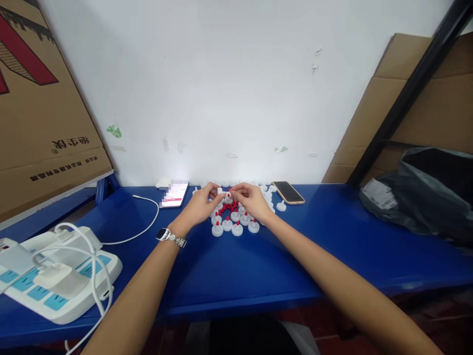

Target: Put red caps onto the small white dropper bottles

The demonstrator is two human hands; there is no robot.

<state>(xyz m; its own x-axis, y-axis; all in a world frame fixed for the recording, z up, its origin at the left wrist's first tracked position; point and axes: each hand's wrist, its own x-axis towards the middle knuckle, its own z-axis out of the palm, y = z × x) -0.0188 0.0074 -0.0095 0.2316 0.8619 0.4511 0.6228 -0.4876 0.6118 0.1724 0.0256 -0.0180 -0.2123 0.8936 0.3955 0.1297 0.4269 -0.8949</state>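
Observation:
My left hand [201, 204] and my right hand [251, 199] meet over a cluster of small parts at the back of the blue table [236, 266]. The left fingers pinch a small white cap [219, 191]; the right fingertips touch it and seem to hold a tiny red piece [229, 192]. Below the hands stand white caps with red tips [232, 226] in rows. Loose red pieces [229, 204] lie between them. More plain white caps [271, 197] sit to the right. A watch [168, 235] is on my left wrist.
A lit phone [174, 193] with a white cable lies left of the hands, a dark phone [288, 192] to the right. A white power strip [55, 276] with chargers is at front left. A black plastic bag [424, 192] and cardboard boxes [40, 98] flank the table.

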